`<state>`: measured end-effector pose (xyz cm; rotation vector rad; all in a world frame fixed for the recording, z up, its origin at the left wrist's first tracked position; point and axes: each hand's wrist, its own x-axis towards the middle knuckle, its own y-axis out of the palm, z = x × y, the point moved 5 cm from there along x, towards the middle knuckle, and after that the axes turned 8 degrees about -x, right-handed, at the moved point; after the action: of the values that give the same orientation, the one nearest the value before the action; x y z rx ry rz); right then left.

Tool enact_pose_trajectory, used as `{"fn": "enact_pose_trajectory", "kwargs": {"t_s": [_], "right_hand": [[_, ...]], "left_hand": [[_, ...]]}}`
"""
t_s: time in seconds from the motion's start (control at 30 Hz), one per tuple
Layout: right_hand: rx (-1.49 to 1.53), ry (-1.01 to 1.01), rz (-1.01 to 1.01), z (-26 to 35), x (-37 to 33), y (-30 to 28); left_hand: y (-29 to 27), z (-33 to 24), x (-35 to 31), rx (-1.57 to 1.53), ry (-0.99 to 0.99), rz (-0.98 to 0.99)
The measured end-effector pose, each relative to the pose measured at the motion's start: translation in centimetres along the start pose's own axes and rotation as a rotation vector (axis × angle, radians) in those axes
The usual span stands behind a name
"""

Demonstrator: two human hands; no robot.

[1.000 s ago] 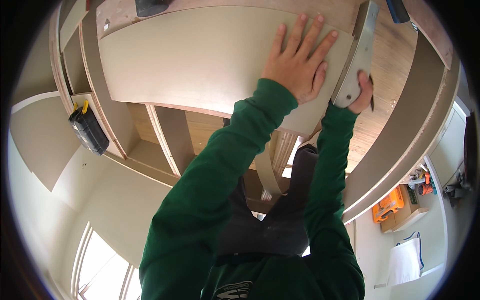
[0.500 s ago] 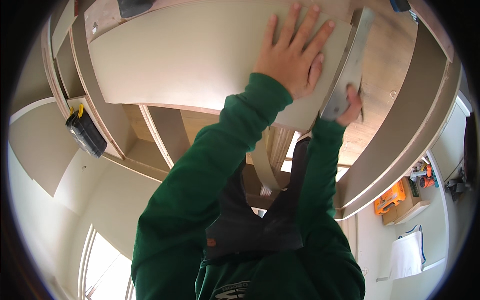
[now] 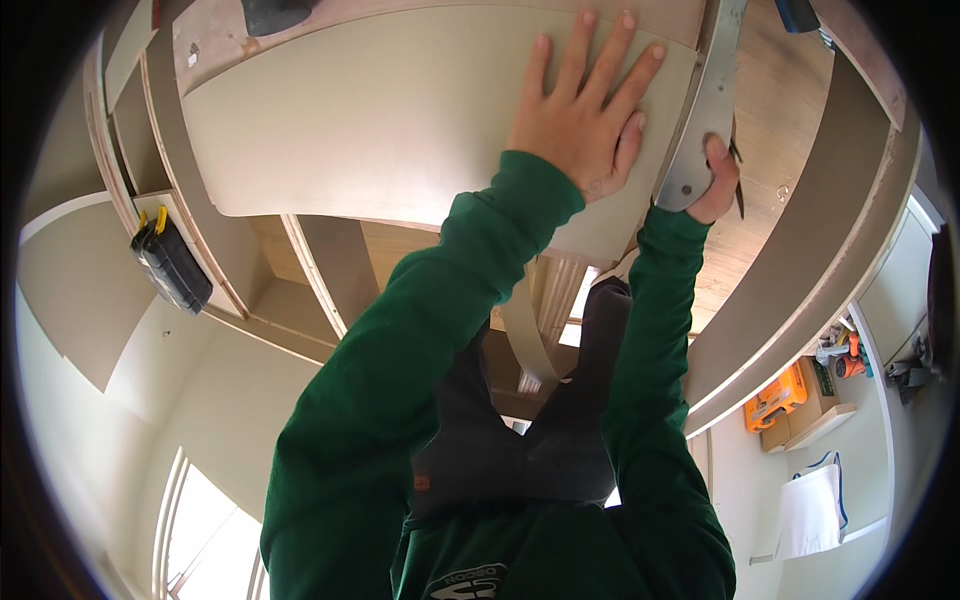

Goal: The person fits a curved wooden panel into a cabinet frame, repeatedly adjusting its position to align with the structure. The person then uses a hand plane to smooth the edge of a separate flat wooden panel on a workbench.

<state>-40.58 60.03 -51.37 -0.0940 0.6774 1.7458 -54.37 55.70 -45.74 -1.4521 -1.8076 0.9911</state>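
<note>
My left hand (image 3: 585,110) lies flat with fingers spread on a large beige panel (image 3: 350,110), near its right end. Along the panel's right edge runs a long grey metal strip (image 3: 715,80), like a ruler. My right hand (image 3: 715,180) grips its lower end, with a thin dark tool held against the fingers. Both arms are in green sleeves. The panel lies on a plywood frame (image 3: 220,240) with wooden boards under it.
A black case with yellow latches (image 3: 170,265) sits on the frame at the left. An orange case (image 3: 775,395) and a cardboard box stand at the lower right, with a white cloth (image 3: 810,510) below them. Dark objects rest at the panel's far edge (image 3: 270,12).
My left hand has stayed spread on the panel. The metal strip in my right hand swung slightly left at its lower end, then back along the panel's edge.
</note>
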Motion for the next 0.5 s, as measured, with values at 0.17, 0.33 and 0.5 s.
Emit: {"fn": "enact_pose_trajectory", "kwargs": {"t_s": [0.17,0.33,0.5], "right_hand": [[0.191,0.037,-0.134,-1.0,-2.7,0.4],[-0.003,0.087,-0.095,-1.0,0.7,-1.0],[0.003,0.047,-0.063,-1.1,-1.1,-0.7]], "left_hand": [[0.2,0.3,-0.2,-0.066,0.012,-0.076],[0.3,0.4,-0.2,-0.012,0.027,-0.080],[0.1,0.3,-0.3,-0.040,0.011,-0.071]]}}
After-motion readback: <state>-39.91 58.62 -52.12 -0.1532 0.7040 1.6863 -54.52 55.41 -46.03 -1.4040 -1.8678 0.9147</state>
